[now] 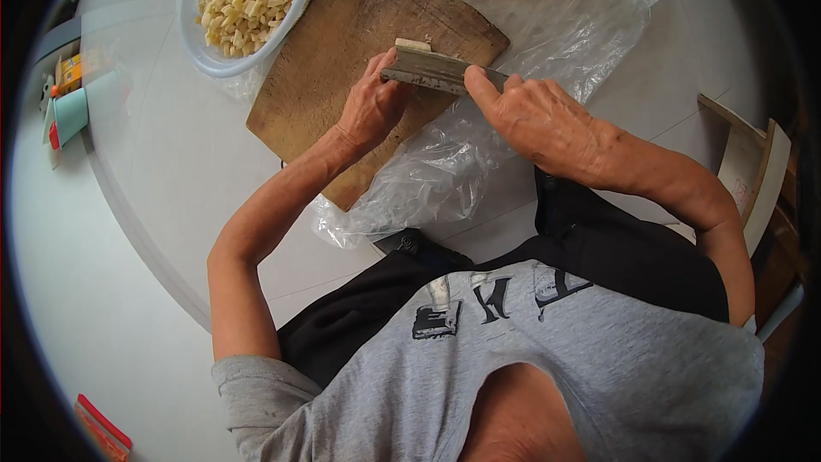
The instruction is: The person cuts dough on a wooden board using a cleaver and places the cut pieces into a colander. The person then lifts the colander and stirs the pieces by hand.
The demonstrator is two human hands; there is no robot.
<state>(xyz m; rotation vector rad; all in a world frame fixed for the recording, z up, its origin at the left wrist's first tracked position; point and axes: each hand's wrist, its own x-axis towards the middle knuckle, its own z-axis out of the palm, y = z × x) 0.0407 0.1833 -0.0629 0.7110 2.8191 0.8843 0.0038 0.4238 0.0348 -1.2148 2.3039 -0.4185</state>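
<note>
- Cream-coloured straight strip (414, 44) (head view) is lying on the brown wooden board (342, 60), just beyond the grey metal cleaver (425, 73), nearly parallel to its blade.
- Right hand (545, 122) is gripping the cleaver.
- Left hand (374, 107), nearer the strip, is resting curled; cannot tell its hold.

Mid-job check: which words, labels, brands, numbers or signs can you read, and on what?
Grey fabric T-shirt: large black letters, upside down and worn; no certain reading.
Pale flat furniture panel: red marking, too small to read.
Orange-yellow box: any print too small, blurred.
</note>
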